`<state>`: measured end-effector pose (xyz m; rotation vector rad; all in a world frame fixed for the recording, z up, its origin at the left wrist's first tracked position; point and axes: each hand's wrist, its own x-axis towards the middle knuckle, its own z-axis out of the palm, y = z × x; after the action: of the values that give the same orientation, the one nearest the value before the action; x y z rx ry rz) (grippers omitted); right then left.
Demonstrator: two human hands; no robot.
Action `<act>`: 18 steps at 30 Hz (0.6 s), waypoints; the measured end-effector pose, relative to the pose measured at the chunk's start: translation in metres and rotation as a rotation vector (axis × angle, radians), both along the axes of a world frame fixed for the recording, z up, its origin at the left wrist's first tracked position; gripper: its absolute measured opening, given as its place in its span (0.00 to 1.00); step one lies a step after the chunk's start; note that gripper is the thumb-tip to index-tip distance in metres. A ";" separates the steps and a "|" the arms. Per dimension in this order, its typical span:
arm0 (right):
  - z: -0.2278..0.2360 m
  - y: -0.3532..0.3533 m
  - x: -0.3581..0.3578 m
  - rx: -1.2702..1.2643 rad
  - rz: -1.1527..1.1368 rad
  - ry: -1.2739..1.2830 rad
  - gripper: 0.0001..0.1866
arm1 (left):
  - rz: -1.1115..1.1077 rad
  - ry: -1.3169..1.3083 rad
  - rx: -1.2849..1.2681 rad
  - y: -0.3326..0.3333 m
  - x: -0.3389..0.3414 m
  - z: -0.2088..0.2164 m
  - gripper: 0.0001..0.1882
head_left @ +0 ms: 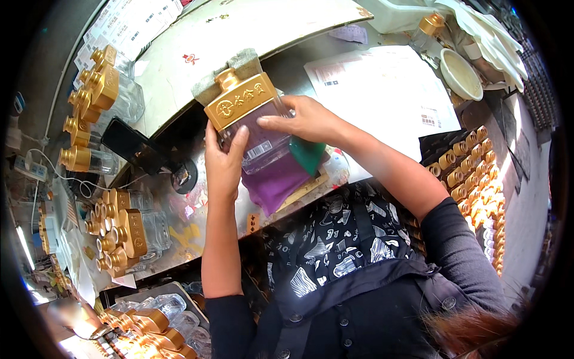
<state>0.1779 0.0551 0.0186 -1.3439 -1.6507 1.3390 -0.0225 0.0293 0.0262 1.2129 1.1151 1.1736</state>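
A clear glass bottle (pixel 261 157) with a gold, embossed shoulder and neck lies tilted in front of me, its neck pointing away. My left hand (pixel 225 157) grips its left side, thumb on the glass. From the right, my right hand (pixel 305 119) holds the other side, thumb across the front. A barcode label shows on the lower glass. Beneath the bottle is a purple cloth (pixel 272 186), and a green piece (pixel 307 154) of unclear kind sits under my right hand. Grey, rough-looking blocks (pixel 244 62) are just behind the gold neck.
Several gold-necked bottles (pixel 95 90) stand at the left, with more (pixel 122 230) below them. A dark phone (pixel 133 145) rests on a round stand. White papers (pixel 382 90) and a white bowl (pixel 461 73) lie to the right. Rows of gold-topped pieces (pixel 472 161) fill the right side.
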 end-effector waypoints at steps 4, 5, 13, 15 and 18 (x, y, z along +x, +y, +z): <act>0.010 -0.006 -0.003 -0.014 -0.034 0.070 0.34 | -0.005 -0.117 -0.074 0.002 -0.008 -0.005 0.38; 0.009 -0.011 0.000 -0.037 -0.016 0.082 0.33 | -0.032 -0.096 -0.075 -0.001 -0.009 -0.006 0.39; 0.006 -0.025 0.007 -0.048 0.061 0.109 0.30 | -0.128 -0.026 -0.094 -0.017 -0.012 -0.008 0.43; 0.001 -0.024 0.009 -0.041 0.071 0.122 0.30 | -0.130 -0.038 -0.088 -0.018 -0.012 -0.009 0.43; 0.000 -0.023 0.010 -0.067 0.076 0.143 0.32 | -0.137 -0.058 -0.097 -0.019 -0.012 -0.009 0.42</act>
<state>0.1876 0.0318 0.0185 -1.2042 -1.5867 1.5106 -0.0342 0.0099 0.0170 1.1550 1.0179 1.0323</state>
